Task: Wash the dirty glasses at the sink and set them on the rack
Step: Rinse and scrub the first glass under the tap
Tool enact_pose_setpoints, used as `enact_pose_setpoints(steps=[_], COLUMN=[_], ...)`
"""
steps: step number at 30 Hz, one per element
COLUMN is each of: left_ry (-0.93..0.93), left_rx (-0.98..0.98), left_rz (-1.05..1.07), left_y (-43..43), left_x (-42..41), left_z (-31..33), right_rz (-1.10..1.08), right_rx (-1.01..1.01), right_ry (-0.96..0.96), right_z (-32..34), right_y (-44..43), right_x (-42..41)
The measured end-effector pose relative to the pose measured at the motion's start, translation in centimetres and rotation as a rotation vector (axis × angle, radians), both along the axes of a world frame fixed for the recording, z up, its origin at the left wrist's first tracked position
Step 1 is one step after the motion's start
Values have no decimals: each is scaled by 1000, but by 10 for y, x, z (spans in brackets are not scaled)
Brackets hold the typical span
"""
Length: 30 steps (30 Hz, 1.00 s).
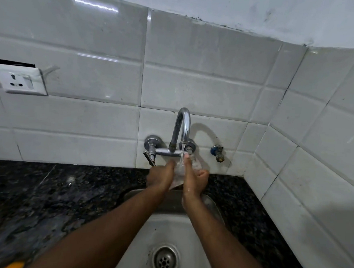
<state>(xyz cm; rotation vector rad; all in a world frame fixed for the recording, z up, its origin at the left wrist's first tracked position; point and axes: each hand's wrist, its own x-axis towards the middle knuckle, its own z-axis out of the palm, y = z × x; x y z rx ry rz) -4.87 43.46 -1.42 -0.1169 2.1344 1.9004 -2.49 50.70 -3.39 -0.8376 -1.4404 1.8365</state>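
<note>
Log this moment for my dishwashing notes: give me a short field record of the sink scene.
activity: rinsing a glass under running water
left hand: holds the glass from the left
right hand: holds the glass from the right
tap: on, stream falling onto the glass
sink: steel, drain uncovered, no dishes visible in it
counter: dark stone, wet
wall: white tiles, socket at left
rack: not in view

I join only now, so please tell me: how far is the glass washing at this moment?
Done: nothing visible; no rack or finished glasses are in view. In hand: the left hand and right hand hold one clear glass under running water from the tap, above the sink. Left: racking this glass.
</note>
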Motion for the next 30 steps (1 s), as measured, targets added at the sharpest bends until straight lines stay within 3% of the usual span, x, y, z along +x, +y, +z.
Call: enact_pose_setpoints(steps=[3,5,7,12,16,18,21,23,24,28,29,30], left_ry=[622,795,844,713,451,548,873,883,808,-26,-50,49], left_rx=[-676,-883,-985,-885,-646,-548,-290,-270,-299,-53,-12,-1], left_rz=[47,-22,-72,14,121,71,-63,-19,33,23,-2,10], left_y=[-8,-8,-8,-23,-35,-43,-57,-59,-57,-53,-53,-52], left_x=[-4,-8,-13,-25,-37,-39,-32,-40,-45,-52,-53,-54], left_z=[19,32,37,21,1,-9,-16,-18,-18,-13,-14,-17], right_rz=[119,211,268,181,364,487,699,733,688,581,597,624], right_rx=[-239,-330,-339,-86,132,155,61,105,177,798,827,752], right_ry=[-122,-132,-182,-251,-120,-121,-151,-137,-103,5,10,-4], right_z=[-12,-19,-21,-6,14,19,22,24,23,18,18,20], right_y=[0,-1,-5,-2,-1,2,7,4,0,0,1,2], right_x=[6,8,8,4,10,10,7,4,2,-2,-1,-1])
